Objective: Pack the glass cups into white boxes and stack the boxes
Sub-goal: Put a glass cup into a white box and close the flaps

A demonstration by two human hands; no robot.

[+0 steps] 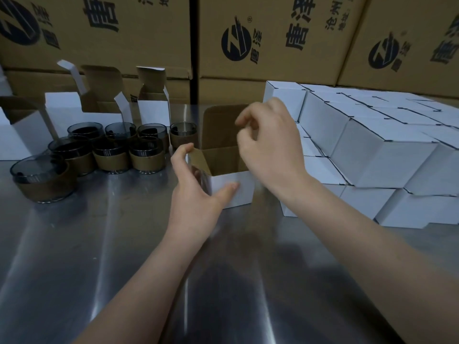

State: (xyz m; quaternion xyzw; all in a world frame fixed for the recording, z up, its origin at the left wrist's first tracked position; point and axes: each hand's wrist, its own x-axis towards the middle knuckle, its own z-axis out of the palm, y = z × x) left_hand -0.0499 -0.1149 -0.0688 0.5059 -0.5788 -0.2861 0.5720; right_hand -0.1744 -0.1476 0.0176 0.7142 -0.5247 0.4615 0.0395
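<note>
Plainly the glass cups (146,158) lie at ten o'clock of the white box (244,193), nearer the left hand (196,198) gripping it (right hand (273,150) hovers loosely curled, empty).

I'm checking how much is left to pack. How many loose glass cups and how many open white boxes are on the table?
glass cups: 8
open white boxes: 4, one of them held by the left hand
total: 12
The closed boxes in the stack are partly hidden, so they are not counted.
</note>
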